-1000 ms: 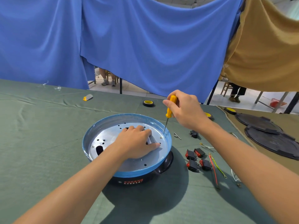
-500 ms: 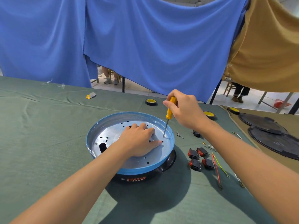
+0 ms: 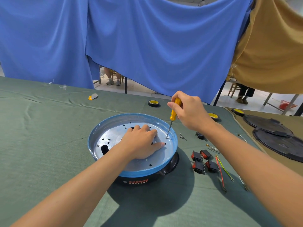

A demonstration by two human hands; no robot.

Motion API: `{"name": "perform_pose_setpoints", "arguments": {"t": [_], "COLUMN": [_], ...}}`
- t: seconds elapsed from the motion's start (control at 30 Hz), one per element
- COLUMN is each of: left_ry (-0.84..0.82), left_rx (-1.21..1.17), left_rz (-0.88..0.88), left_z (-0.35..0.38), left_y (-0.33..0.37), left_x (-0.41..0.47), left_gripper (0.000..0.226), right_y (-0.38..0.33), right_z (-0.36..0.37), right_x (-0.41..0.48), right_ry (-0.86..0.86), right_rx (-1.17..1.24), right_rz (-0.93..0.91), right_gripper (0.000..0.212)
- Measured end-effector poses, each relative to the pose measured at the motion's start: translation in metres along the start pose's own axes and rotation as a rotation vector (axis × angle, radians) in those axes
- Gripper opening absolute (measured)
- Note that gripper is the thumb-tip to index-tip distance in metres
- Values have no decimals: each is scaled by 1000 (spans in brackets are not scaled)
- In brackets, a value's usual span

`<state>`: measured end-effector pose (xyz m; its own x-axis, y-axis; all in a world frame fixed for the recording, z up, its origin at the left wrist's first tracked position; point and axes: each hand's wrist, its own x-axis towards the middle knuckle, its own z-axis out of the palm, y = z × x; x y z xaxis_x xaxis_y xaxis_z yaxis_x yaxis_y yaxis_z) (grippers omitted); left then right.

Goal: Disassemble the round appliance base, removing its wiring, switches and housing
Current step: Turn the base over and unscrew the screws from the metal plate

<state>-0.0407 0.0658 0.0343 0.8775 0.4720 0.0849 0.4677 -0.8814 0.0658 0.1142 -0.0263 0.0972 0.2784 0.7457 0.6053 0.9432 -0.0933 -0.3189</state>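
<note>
The round appliance base [image 3: 105,128] has a blue rim, a black housing and a silver metal plate with several holes inside. My left hand [image 3: 141,142] lies flat on that plate with fingers spread, pressing it down. My right hand [image 3: 190,110] grips a yellow-handled screwdriver [image 3: 174,110] held nearly upright. Its tip sits on a screw at the plate's right edge. Several black and red rocker switches [image 3: 202,160] lie on the cloth to the right of the base. Red and yellow-green wires [image 3: 221,171] lie next to them.
A green cloth [image 3: 41,136] covers the table. Black tape rolls [image 3: 153,103] sit behind the base, and another [image 3: 213,115] is behind my right wrist. Two black round covers [image 3: 278,138] lie at the far right. Small screws and terminals [image 3: 183,136] are scattered right of the base.
My right hand has shifted the screwdriver a little, so its tip now stands on the screw at the plate's right edge. My left hand stays pressed on the plate.
</note>
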Motion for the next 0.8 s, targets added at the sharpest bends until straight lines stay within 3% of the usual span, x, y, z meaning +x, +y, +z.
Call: {"name": "perform_pose_setpoints", "arguments": {"t": [0.17,0.4,0.57,0.8], "left_ry": [-5,3,-10,0], "left_rx": [1,-1,-2,-4], "left_rz": [2,4,-3,-9], "left_z": [-1,-1,-1,-1], "left_y": [0,1,1,1], "left_x": [0,-2,0,0], "left_gripper": [57,55,56,55], "right_y": [-3,-28,-46,-53], "right_z": [-8,-31,-31,-37], "right_x": [5,33,48,51], "right_ry": [-115,-492,-754,-857], "right_rx": [-56,-479,-574,-624], "right_rz": [13,115,115,-19], "right_gripper": [20,50,39,19]}}
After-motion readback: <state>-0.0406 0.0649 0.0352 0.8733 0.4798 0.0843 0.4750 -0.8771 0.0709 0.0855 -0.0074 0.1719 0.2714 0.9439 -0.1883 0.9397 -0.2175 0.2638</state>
